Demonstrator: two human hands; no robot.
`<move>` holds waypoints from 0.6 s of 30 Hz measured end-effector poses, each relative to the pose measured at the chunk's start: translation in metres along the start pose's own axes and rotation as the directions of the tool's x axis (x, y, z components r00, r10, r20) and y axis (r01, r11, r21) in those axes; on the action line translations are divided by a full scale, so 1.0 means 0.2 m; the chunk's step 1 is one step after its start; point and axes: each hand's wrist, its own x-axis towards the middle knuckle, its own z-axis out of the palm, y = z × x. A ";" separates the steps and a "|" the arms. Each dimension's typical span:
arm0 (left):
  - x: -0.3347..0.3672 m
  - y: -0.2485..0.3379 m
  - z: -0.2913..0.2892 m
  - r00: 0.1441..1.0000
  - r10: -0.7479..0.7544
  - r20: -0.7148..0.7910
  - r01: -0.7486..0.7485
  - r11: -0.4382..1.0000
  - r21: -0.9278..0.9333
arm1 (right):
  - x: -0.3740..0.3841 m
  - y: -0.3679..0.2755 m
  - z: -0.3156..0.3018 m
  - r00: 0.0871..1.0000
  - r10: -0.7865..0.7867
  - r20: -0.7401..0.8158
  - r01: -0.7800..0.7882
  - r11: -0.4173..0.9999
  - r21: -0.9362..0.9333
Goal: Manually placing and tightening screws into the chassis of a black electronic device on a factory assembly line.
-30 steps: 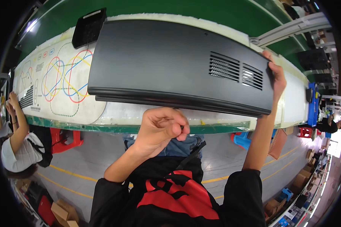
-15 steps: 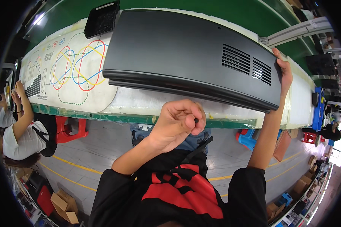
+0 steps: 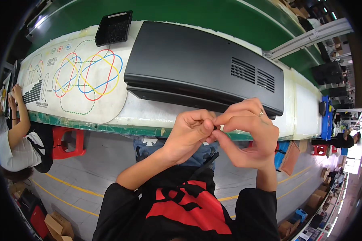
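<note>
My left hand (image 3: 185, 138) and my right hand (image 3: 251, 134) meet fingertip to fingertip in front of the table edge. Between their pinched fingers sits a small black piece (image 3: 217, 127), mostly covered, so its exact kind does not show. Just beyond lies a long black casing (image 3: 185, 56) with two slotted vents toward its right end. It rests on the white-topped table, and neither hand is holding it. A black tray (image 3: 128, 26) of small dark parts stands at the casing's far left corner.
A pale mat (image 3: 74, 105) printed with coloured loops covers the table's left part. A metal rail (image 3: 309, 40) juts in at the far right. A blue bin (image 3: 327, 118) stands at the right end. Another person's arm (image 3: 24, 110) reaches over the table at far left.
My right hand has left the casing's right end and come in to meet my left hand at the small black piece. The casing and tray appear slightly lower in view.
</note>
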 end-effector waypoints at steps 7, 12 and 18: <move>0.02 0.03 -0.01 0.999 0.036 -0.017 -0.035 0.999 0.028 | 0.04 0.00 0.04 0.999 -0.035 -0.030 0.032 0.993 -0.110; 0.04 0.06 -0.02 0.996 -0.041 -0.084 0.041 0.999 -0.006 | 0.14 0.08 -0.01 0.999 -0.034 -0.031 0.027 0.980 -0.197; -0.01 -0.03 -0.14 0.970 -0.231 -0.069 0.226 0.971 -0.079 | 0.42 0.41 -0.16 0.995 0.099 0.009 -0.088 0.923 -0.375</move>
